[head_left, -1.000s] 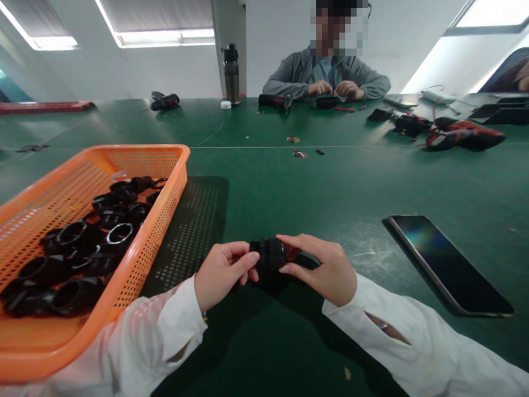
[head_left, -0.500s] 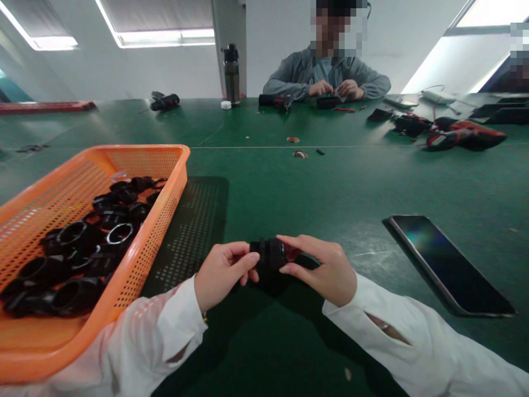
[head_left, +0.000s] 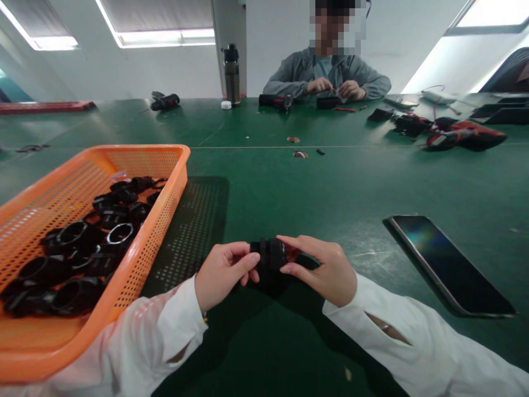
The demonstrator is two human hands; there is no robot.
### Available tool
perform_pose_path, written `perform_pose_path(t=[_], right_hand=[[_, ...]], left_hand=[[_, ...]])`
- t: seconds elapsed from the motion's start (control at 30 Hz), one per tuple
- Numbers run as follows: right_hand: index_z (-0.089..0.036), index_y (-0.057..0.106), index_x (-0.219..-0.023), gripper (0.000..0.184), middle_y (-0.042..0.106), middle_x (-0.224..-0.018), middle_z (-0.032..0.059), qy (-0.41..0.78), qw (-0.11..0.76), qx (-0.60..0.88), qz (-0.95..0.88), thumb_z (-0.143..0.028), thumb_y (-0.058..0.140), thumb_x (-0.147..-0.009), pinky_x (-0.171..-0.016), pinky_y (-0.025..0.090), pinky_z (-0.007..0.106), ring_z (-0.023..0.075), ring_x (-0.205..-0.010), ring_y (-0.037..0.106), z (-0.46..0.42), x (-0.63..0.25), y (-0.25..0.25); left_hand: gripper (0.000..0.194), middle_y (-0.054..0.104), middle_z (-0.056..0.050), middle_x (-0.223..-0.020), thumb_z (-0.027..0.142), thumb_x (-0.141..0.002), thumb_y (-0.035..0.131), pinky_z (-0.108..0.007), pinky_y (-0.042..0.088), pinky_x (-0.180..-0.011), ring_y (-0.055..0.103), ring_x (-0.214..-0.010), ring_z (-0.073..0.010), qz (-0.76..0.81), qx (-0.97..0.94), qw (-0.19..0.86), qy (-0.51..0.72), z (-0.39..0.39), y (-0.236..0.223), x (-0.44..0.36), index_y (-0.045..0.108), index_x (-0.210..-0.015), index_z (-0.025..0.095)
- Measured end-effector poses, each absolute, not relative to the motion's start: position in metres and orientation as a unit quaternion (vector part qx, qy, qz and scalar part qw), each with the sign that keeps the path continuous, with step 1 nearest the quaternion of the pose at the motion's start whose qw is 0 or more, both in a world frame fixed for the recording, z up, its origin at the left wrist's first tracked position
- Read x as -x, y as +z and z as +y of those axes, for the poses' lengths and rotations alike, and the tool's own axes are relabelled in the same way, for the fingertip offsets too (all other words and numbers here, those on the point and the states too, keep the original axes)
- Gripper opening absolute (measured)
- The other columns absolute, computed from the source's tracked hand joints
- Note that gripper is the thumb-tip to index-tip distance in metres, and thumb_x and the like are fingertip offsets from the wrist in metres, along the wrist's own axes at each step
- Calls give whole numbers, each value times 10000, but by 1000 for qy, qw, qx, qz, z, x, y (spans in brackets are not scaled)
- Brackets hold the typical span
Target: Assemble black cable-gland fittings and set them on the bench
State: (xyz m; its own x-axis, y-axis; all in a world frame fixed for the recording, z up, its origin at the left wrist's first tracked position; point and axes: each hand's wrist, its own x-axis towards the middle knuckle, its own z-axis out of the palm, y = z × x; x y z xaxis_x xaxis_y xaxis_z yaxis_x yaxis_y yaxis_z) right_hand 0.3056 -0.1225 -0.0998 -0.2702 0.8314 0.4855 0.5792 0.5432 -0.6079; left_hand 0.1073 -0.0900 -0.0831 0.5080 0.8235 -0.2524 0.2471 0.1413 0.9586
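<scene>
A black plastic cable gland (head_left: 269,254) lies sideways between my hands, just above the green table. My left hand (head_left: 226,271) pinches its narrower left end between thumb and fingers. At the wider, ridged cap on the right, my right hand (head_left: 320,267) grips with thumb and forefinger. A raised collar shows around the middle of the part. Fingers hide both of its ends in places. To the left stands an orange perforated basket (head_left: 165,218) with several black ring-shaped plastic parts (head_left: 78,234) piled in it.
A smartphone (head_left: 450,264) lies to the right of my right hand. Across the table (head_left: 264,193) a co-worker (head_left: 326,74) handles small parts. A bottle (head_left: 232,77), power tools and red-and-black items (head_left: 467,135) stand or lie toward the far side.
My hands and the cable gland stay practically still. Across the table, the co-worker's hands have shifted slightly, and the person at the far right edge has moved.
</scene>
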Motion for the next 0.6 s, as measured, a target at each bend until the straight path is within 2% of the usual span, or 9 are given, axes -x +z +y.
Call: perform_pose_path(t=[0.27,0.47,0.6], right_hand=[[-159,611,-1141,371,679,-783,43,198,429,426,-772,-290,578,-796,-640,534,263,141,-661,631,-123,-306,-108],[-168,653,-1062,292,681,-970,94,170,410,454,-772,-252,604,-786,-651,562,275,159,-751,660,-122,-304,-102],[-135,612,-1099,345,690,-888,88,176,425,454,-763,-234,635,-770,-701,571,281,163,-761,666,-122,-303,-101]], left_hand=[[280,535,25,-470,421,-687,535,-201,276,-439,383,-390,-58,443,-600,621,239,-89,-82,-108,507,-599,157],[281,540,23,-476,420,-684,529,-199,279,-441,387,-393,-57,442,-601,621,242,-90,-84,-108,518,-603,151],[286,537,23,-470,422,-682,526,-197,271,-433,379,-388,-55,442,-604,618,240,-90,-84,-108,513,-590,152]])
